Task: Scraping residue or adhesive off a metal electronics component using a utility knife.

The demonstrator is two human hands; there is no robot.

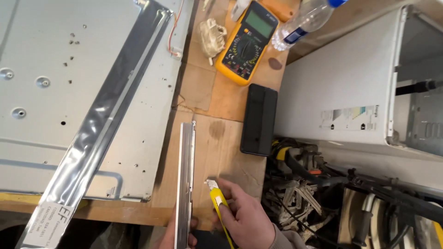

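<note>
My right hand (pixel 244 219) grips a yellow utility knife (pixel 217 198), its blade tip pointing up and left toward a long narrow metal strip (pixel 186 175). The strip lies upright along the wooden bench. My left hand (pixel 173 235) is mostly out of frame at the bottom edge; its fingers hold the strip's near end. The knife tip sits just right of the strip, close but apart from it.
A large grey metal panel (pixel 55 92) with a silver foil bag (pixel 99 124) across it fills the left. A yellow multimeter (pixel 247 41), a plastic bottle (pixel 304 20), a black case (pixel 259 120), a white appliance (pixel 350 92) and tangled cables (pixel 323 184) lie to the right.
</note>
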